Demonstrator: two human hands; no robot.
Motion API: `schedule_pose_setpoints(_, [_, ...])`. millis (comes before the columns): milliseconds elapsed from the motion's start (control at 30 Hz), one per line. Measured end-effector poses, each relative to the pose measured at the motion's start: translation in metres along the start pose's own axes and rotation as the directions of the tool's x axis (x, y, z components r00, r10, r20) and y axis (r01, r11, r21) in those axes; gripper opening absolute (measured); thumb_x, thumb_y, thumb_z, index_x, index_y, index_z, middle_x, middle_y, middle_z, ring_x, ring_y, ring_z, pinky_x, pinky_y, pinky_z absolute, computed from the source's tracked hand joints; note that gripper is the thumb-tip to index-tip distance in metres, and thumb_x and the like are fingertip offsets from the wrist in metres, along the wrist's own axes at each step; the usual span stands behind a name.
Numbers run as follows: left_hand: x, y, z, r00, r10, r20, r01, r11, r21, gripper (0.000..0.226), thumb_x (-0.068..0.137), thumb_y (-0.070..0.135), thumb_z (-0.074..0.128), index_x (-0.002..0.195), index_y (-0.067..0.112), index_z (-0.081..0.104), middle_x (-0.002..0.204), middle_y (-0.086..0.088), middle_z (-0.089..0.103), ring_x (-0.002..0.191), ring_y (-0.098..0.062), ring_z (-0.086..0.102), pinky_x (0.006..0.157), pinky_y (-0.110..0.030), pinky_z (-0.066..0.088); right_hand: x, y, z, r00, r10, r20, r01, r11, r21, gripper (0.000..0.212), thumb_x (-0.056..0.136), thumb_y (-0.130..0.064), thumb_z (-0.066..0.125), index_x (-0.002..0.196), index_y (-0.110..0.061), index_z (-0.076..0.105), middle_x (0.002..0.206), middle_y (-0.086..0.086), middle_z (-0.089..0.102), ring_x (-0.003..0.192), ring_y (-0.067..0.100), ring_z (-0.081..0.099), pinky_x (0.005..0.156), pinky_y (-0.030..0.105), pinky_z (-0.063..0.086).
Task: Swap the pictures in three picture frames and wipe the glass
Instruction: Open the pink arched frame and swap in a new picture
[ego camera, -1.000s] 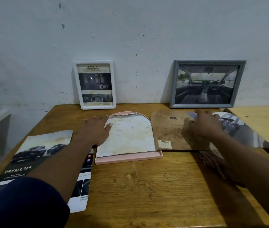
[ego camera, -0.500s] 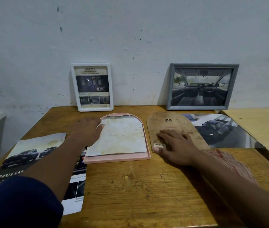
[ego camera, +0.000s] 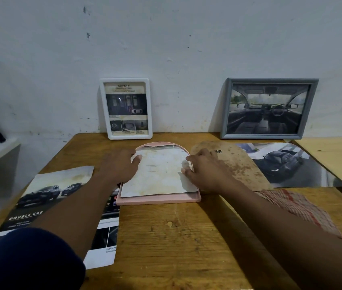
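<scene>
1. Frames upright against the wall: white rounded plastic frame (ego camera: 126, 108) holding a safety leaflet, and grey wooden landscape frame (ego camera: 268, 108) holding a car-interior picture. Both are closed; whether they are already swapped cannot be told.
2. Pink arched frame (ego camera: 157, 199): flat on the wooden surface (ego camera: 176, 237), back open.
3. Stained cream paper sheet (ego camera: 159, 174): lying in the pink arched frame, right edge raised.
4. Brown arched backing board (ego camera: 239, 166): removed, just right of the frame, overlapping a dark car print (ego camera: 287, 164).
5. Left hand (ego camera: 119, 166): at the sheet's left edge, thumb on top; its grip cannot be told.
6. Right hand (ego camera: 205, 172): fingers (ego camera: 189, 158) pinching the raised edge.
7. Checked cloth (ego camera: 297, 208): idle under the right forearm.
8. Double-cab brochure (ego camera: 46, 197): loose at left.
9. Outstanding, by judgement: settle this frame's picture, refit the board, wipe the glass.
</scene>
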State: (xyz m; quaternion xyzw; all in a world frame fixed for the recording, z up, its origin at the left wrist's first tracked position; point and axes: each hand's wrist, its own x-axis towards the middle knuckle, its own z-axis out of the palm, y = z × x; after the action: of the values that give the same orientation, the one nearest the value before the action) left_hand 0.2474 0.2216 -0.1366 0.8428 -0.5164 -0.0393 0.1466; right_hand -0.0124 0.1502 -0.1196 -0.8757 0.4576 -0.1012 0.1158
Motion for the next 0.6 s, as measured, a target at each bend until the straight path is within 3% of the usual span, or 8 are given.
schedule_pose_setpoints(167, [-0.014, 0.006, 0.003, 1.0, 0.006, 0.03, -0.005, 0.999, -0.042, 0.059, 0.104, 0.055, 0.04, 0.153, 0.024, 0.043, 0.155, -0.004, 0.047, 0.137, -0.027, 0.048, 0.107, -0.042, 0.043, 0.038, -0.015, 0.006, 0.996, 0.092, 0.022, -0.09, 0.994, -0.065, 0.062, 0.094, -0.059, 0.05, 0.143, -0.022, 0.051, 0.148, 0.009, 0.035, 0.138, 0.034, 0.026, 0.109, 0.055, 0.027])
schedule_pose_setpoints(333, [-0.02, 0.006, 0.014, 0.996, 0.011, -0.087, -0.016, 0.998, -0.054, 0.056, 0.104, 0.052, 0.04, 0.148, 0.02, 0.049, 0.148, -0.004, 0.054, 0.132, -0.026, 0.053, 0.105, -0.043, 0.046, 0.061, -0.022, 0.015, 0.989, 0.133, 0.058, -0.125, 0.985, -0.12, 0.071, 0.091, -0.07, 0.046, 0.14, -0.019, 0.054, 0.151, 0.009, 0.034, 0.139, 0.036, 0.026, 0.11, 0.055, 0.025])
schedule_pose_setpoints(600, [-0.016, 0.006, 0.018, 0.994, 0.007, -0.108, -0.016, 0.996, -0.083, 0.056, 0.104, 0.052, 0.041, 0.147, 0.019, 0.05, 0.148, -0.004, 0.053, 0.133, -0.026, 0.051, 0.107, -0.044, 0.044, 0.061, -0.028, 0.025, 0.986, 0.106, -0.132, -0.103, 0.994, 0.03, 0.058, 0.091, -0.058, 0.057, 0.137, -0.023, 0.053, 0.143, 0.005, 0.045, 0.133, 0.029, 0.034, 0.107, 0.05, 0.027])
